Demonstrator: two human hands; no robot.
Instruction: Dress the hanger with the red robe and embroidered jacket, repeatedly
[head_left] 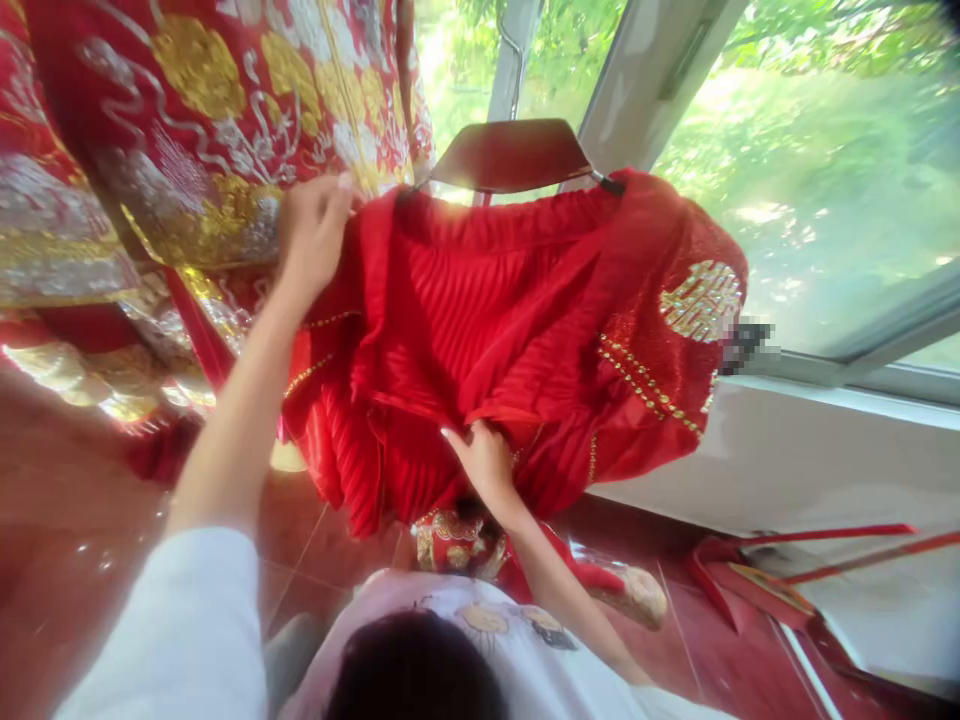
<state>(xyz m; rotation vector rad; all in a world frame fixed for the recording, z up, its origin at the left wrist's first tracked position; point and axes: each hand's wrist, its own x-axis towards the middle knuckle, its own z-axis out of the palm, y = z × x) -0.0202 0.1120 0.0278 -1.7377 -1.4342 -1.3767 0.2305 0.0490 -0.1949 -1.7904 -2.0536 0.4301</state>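
Note:
A red pleated jacket (465,330) hangs in front of me on a dark red hanger (517,157). It has gold beaded trim and a round sparkling emblem (701,300) on the sleeve at right. My left hand (313,232) is at the jacket's left shoulder, fingers curled on the cloth edge. Lower down, my right hand (486,465) holds the front edge near the middle, thumb outside and the other fingers partly hidden by cloth. The jacket's front hangs apart, showing pleated cloth inside.
Red garments with gold and silver embroidery (202,110) hang close at left. Windows (810,180) stand behind, above a white wall (787,450). A red dustpan (757,590) with long handles lies lower right on the red tiled floor (300,540). Dark hair (420,670) shows at the bottom.

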